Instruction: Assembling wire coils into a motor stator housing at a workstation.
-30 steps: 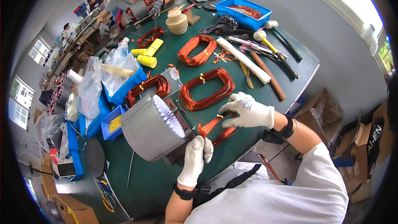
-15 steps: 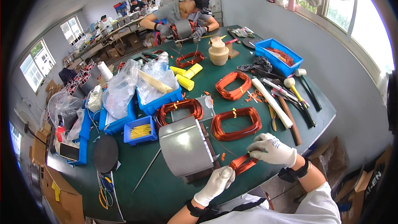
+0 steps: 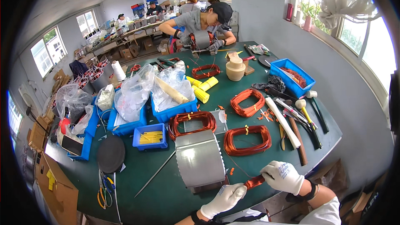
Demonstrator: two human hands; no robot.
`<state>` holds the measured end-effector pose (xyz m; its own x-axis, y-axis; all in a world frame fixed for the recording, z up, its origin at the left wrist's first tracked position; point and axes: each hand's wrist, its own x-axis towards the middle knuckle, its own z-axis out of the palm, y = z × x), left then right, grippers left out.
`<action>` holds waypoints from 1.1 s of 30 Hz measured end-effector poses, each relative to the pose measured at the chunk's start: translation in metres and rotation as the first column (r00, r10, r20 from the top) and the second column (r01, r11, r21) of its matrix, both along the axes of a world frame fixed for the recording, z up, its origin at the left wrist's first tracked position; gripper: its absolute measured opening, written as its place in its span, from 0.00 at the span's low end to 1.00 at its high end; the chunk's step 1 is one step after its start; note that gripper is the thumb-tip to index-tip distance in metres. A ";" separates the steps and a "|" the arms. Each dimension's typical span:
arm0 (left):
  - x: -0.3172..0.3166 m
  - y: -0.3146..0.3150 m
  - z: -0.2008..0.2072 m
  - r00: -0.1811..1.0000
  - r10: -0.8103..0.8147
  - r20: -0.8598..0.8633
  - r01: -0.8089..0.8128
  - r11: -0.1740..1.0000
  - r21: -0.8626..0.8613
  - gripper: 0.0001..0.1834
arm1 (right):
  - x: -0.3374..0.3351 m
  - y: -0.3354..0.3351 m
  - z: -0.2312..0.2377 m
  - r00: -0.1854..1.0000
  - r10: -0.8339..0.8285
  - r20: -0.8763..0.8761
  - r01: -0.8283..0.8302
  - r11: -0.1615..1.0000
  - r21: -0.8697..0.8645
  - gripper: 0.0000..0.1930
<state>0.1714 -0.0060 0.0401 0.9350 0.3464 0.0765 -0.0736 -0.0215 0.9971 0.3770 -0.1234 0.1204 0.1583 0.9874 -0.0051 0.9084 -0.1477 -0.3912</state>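
Note:
Between my white-gloved hands, near the table's front edge, is a small bundle of copper winding wire (image 3: 255, 182). My left hand (image 3: 225, 200) pinches its left end and my right hand (image 3: 283, 177) grips its right end, the fingers partly hiding it. A thin strand runs from the bundle up toward a larger copper wire coil (image 3: 266, 146) tied with yellow. Left of my hands lies a grey metal stator core (image 3: 198, 156) on its side, resting on a dark support. Behind the core sits another copper coil (image 3: 174, 130), and a third coil (image 3: 236, 110) lies farther back.
Hammers, a white rod (image 3: 283, 123) and other tools crowd the right side. Blue bins (image 3: 173, 110) with plastic bags and a small tray of yellow sticks (image 3: 150, 143) stand left. Scissors (image 3: 100, 196) lie front left. Across the table a co-worker (image 3: 200, 25) handles another stator core.
The view has tilted up, so the table sits lower in the picture. The wire bundle, looped open before, now looks narrower and flatter. Both hands still hold it.

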 end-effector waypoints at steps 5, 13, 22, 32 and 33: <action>0.002 0.002 0.002 0.999 0.026 -0.020 -0.025 0.997 0.073 0.30 | -0.006 0.005 -0.009 0.993 -0.102 0.067 0.092 0.986 0.140 0.04; 0.000 -0.011 -0.005 0.993 0.076 0.087 -0.091 0.979 0.180 0.21 | -0.019 -0.016 -0.007 0.988 -0.127 0.085 0.108 0.974 0.197 0.09; -0.006 -0.010 -0.004 0.985 0.105 0.138 -0.126 0.980 0.152 0.26 | -0.016 -0.012 0.003 0.981 -0.019 -0.194 0.072 0.960 0.270 0.08; -0.003 -0.010 -0.002 0.989 0.098 0.106 -0.044 0.904 -0.426 0.31 | -0.008 -0.007 -0.011 0.995 0.101 -0.007 -0.089 0.906 0.414 0.11; -0.003 -0.010 -0.001 0.986 0.143 0.089 -0.074 0.845 -0.529 0.31 | -0.012 -0.008 -0.009 0.995 0.102 -0.006 -0.091 0.906 0.414 0.11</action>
